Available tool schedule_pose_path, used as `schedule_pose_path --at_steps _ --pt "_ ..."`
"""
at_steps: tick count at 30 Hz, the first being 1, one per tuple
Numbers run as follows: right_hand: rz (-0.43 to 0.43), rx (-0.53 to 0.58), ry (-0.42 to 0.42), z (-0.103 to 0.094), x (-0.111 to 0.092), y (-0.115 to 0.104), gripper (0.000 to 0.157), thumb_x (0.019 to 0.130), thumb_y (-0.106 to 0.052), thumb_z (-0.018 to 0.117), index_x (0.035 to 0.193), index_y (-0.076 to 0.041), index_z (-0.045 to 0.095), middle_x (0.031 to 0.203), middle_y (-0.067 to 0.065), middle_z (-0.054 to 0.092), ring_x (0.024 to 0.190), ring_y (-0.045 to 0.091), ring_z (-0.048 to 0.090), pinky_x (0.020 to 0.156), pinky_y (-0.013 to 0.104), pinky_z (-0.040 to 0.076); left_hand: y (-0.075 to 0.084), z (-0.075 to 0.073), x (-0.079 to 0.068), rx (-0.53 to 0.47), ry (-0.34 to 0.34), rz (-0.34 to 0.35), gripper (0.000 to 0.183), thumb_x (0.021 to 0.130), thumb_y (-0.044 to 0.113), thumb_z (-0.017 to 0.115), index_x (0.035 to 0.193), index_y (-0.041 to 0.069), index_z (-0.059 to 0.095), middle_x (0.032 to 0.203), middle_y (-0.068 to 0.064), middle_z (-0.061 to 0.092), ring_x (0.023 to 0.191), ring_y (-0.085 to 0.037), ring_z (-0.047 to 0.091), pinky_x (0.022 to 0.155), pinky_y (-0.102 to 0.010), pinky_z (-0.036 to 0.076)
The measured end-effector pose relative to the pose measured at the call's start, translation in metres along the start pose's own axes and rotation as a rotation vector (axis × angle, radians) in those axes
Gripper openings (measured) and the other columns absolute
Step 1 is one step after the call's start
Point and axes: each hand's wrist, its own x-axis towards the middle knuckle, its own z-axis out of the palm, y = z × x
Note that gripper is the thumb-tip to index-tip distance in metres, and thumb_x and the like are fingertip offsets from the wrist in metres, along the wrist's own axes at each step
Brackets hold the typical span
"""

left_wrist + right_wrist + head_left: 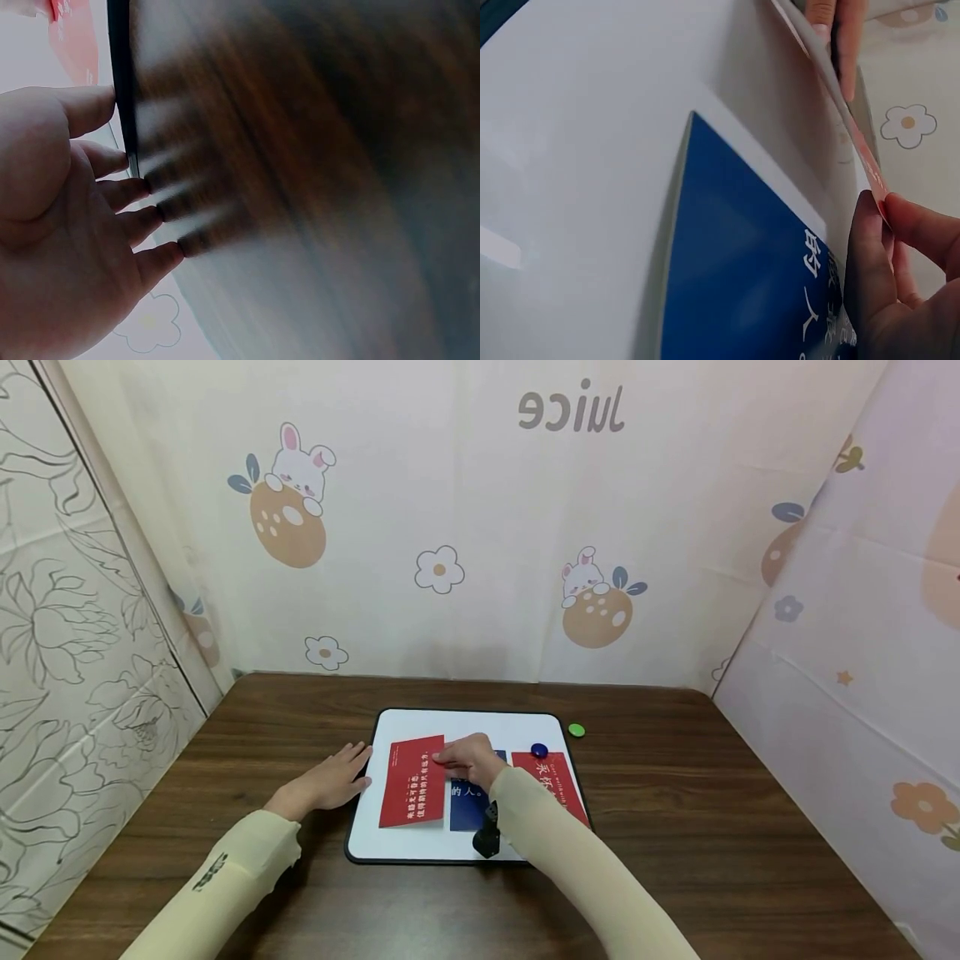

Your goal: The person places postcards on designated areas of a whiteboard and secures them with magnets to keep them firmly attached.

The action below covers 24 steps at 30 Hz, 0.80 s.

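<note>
A white board point(457, 720) with a black rim lies on the table. My right hand point(474, 757) pinches the edge of a red card point(408, 787) with white writing between thumb and fingers; in the right wrist view this card point(870, 169) stands tilted off the board. Beneath my right wrist lies a blue card point(467, 814), partly covered by the arm. Another red card point(551, 770) sits at the board's right side, a dark blue round button point(539, 749) on its top edge. My left hand point(330, 782), fingers extended, touches the board's left rim point(124, 82).
On the brown wooden table point(675, 802), a green round button point(577, 730) lies just beyond the board's upper right corner. Behind the table hangs a patterned cloth point(480, 485), with more cloth along both sides. Something black point(487, 837) shows by the right sleeve.
</note>
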Motion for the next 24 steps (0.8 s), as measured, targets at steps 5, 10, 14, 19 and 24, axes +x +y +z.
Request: schedule_pose_path --at_steps 5,10,14,19,24 --pt "-0.093 -0.150 0.054 0.006 0.003 0.002 0.023 0.079 -0.008 0.078 0.098 0.001 0.067 0.090 0.014 0.066 0.069 0.020 0.069 0.058 0.025 0.055 0.000 0.000 0.000 -0.003 -0.001 -0.001 0.062 0.098 0.023 0.053 0.147 -0.005 0.027 0.150 -0.030 0.024 0.139 -0.046 0.015 0.109 -0.059 0.019" --pt "-0.189 -0.270 0.075 0.008 0.000 0.002 0.018 0.078 -0.007 0.079 0.087 0.000 0.065 0.079 0.012 0.066 0.060 0.019 0.068 0.053 0.028 0.055 0.000 0.000 0.000 -0.007 0.002 0.000 0.062 0.098 0.023 0.053 0.147 -0.005 0.027 0.150 -0.029 0.023 0.139 -0.046 0.015 0.109 -0.059 0.019" --pt "-0.228 -0.316 0.070 0.009 -0.002 0.003 0.016 0.079 -0.008 0.078 0.084 0.000 0.065 0.074 0.011 0.066 0.058 0.019 0.067 0.053 0.028 0.055 0.000 0.000 0.000 -0.008 0.002 0.001 0.062 0.098 0.023 0.052 0.147 -0.005 0.027 0.150 -0.029 0.023 0.139 -0.045 0.015 0.109 -0.059 0.019" --pt "-0.262 -0.367 0.073 0.009 -0.002 0.005 0.017 0.079 -0.009 0.078 0.084 0.000 0.065 0.073 0.010 0.065 0.056 0.017 0.066 0.051 0.026 0.054 0.000 0.000 -0.001 -0.009 -0.001 0.002 0.061 0.098 0.022 0.052 0.147 -0.006 0.027 0.150 -0.030 0.023 0.139 -0.046 0.015 0.109 -0.059 0.019" --pt "-0.275 -0.404 0.087 0.012 0.000 0.007 0.019 0.079 -0.011 0.079 0.083 -0.001 0.063 0.071 0.010 0.063 0.054 0.016 0.065 0.050 0.024 0.052 0.000 0.000 -0.001 -0.007 -0.001 0.005 0.061 0.098 0.022 0.051 0.147 -0.006 0.027 0.150 -0.030 0.023 0.139 -0.046 0.015 0.109 -0.059 0.019"
